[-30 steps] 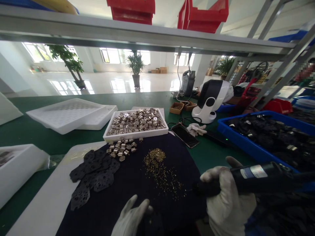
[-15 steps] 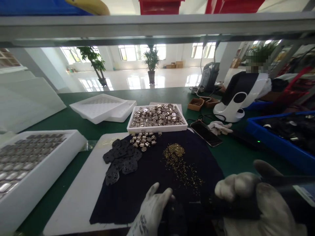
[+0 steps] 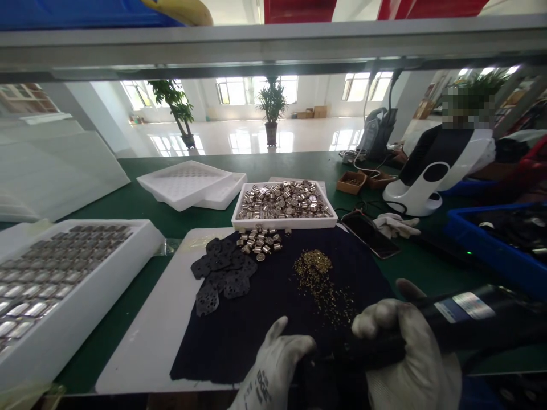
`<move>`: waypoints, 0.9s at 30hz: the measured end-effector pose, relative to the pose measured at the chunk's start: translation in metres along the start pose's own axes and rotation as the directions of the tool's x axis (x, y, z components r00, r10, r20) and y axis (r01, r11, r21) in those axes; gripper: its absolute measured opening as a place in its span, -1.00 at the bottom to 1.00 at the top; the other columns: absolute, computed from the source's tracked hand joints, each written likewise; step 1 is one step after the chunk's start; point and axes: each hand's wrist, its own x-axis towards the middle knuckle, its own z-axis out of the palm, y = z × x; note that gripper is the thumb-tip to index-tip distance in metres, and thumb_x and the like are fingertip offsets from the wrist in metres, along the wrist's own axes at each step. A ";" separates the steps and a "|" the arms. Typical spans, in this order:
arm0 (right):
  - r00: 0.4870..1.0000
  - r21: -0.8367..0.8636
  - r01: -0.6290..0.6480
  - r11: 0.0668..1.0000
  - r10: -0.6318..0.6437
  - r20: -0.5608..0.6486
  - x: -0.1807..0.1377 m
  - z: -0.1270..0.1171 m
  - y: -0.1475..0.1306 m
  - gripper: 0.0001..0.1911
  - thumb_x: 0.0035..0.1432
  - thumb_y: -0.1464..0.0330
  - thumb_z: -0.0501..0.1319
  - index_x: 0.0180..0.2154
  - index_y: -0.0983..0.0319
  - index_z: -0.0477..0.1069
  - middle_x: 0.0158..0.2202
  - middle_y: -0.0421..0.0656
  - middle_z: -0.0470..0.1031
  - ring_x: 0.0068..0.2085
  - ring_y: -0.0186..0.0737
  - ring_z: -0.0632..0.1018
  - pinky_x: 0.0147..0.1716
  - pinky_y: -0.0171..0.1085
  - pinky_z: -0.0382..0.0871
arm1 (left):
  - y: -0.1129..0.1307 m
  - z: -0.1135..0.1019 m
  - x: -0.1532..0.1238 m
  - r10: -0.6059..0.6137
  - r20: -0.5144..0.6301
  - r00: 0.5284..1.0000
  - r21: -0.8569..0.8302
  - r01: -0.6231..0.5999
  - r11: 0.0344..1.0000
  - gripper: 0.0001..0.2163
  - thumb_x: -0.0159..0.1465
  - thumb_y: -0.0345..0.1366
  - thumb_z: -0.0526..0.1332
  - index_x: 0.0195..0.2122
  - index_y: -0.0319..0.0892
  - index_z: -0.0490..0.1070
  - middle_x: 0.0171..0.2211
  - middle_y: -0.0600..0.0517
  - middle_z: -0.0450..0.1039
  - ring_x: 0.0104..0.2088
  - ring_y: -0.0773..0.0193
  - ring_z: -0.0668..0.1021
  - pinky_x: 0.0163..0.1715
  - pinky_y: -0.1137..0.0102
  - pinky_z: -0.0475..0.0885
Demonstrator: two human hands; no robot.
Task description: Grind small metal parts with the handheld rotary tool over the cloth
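Observation:
Both hands wear pale work gloves. My right hand [image 3: 405, 353] is closed round a black electric screwdriver [image 3: 482, 316], whose body bears a silver and blue label and points right. Its front end reaches left, toward my left hand [image 3: 277, 364]. That hand is closed at the bottom centre, with the fingers curled over a dark piece too shadowed to make out. Ahead, on a dark cloth [image 3: 265, 307], lie a scattered heap of tiny gold screws [image 3: 314, 265], a pile of flat black perforated plates [image 3: 226, 273] and several loose silver metal cylinders [image 3: 260, 242].
A white foam tray [image 3: 284, 224] full of silver cylinders stands behind the cloth. At left is a foam box [image 3: 106, 273] of metal parts in rows. A phone [image 3: 371, 233], spare gloves [image 3: 395, 225], a white fan-like device [image 3: 427, 171] and a blue bin [image 3: 504, 256] are on the right.
My right hand has moved left, closer to my left hand, and the screwdriver has turned so its label shows more. The whole view has shifted slightly, with the scene sliding right.

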 end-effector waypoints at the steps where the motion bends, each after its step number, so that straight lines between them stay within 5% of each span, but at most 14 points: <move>1: 1.000 0.002 -0.010 1.000 0.010 -0.008 0.000 0.000 0.000 -0.38 -0.01 0.20 0.62 0.07 0.06 0.51 -0.43 -0.33 0.43 -0.49 -0.30 0.46 -0.53 -0.31 0.54 | 0.001 -0.002 0.001 0.013 -0.006 1.000 0.005 -0.013 1.000 -0.41 0.27 -0.10 0.36 0.28 -0.02 0.22 0.03 -0.02 0.61 0.10 0.09 0.67 0.52 -0.09 0.13; 5: 0.999 0.021 -0.029 0.999 0.029 -0.023 0.000 0.000 0.000 -0.37 -0.04 0.20 0.63 0.06 0.05 0.52 -0.44 -0.34 0.41 -0.49 -0.31 0.44 -0.53 -0.32 0.53 | -0.007 -0.002 0.004 0.147 -0.035 0.989 0.050 -0.145 0.988 -0.64 0.38 -0.10 0.27 0.15 -0.02 0.33 -0.02 0.04 0.63 0.08 0.24 0.68 0.54 0.07 0.07; 8: 0.999 0.001 -0.019 1.000 0.019 -0.034 0.000 0.000 0.000 -0.38 -0.02 0.17 0.62 0.06 0.04 0.53 -0.44 -0.33 0.41 -0.49 -0.31 0.44 -0.52 -0.33 0.52 | -0.014 0.002 0.003 0.206 -0.032 0.978 0.098 -0.202 0.974 -0.63 0.39 -0.07 0.30 0.16 -0.04 0.35 -0.02 0.02 0.62 0.08 0.27 0.67 0.55 0.10 -0.02; 14: 0.999 0.014 -0.032 0.999 0.032 -0.006 0.003 -0.004 0.003 -0.38 0.01 0.16 0.61 0.08 0.04 0.50 -0.42 -0.34 0.41 -0.48 -0.32 0.44 -0.50 -0.32 0.54 | -0.007 -0.003 0.002 0.149 0.034 0.988 0.098 -0.152 0.984 -0.60 0.41 -0.07 0.29 0.20 -0.03 0.32 0.04 -0.05 0.59 0.12 0.14 0.65 0.50 -0.07 0.14; 21: 0.998 0.011 -0.024 1.000 0.024 -0.054 0.011 -0.009 -0.009 -0.40 0.02 0.11 0.58 0.07 0.06 0.52 -0.42 -0.33 0.37 -0.46 -0.33 0.42 -0.48 -0.31 0.54 | 0.001 -0.008 0.007 0.097 0.037 0.995 0.072 -0.099 0.992 -0.40 0.13 -0.19 0.51 0.16 -0.04 0.33 0.02 -0.04 0.57 0.11 0.11 0.65 0.50 -0.07 0.14; 27: 1.000 0.004 0.018 1.000 -0.018 -0.022 0.000 -0.005 -0.015 -0.40 0.01 0.13 0.58 0.07 0.07 0.51 -0.44 -0.33 0.35 -0.48 -0.30 0.39 -0.55 -0.28 0.51 | 0.009 -0.016 0.005 0.079 0.042 0.996 0.030 -0.080 0.996 -0.24 0.13 -0.25 0.52 0.28 -0.02 0.14 0.05 -0.04 0.54 0.15 0.10 0.62 0.51 -0.09 0.13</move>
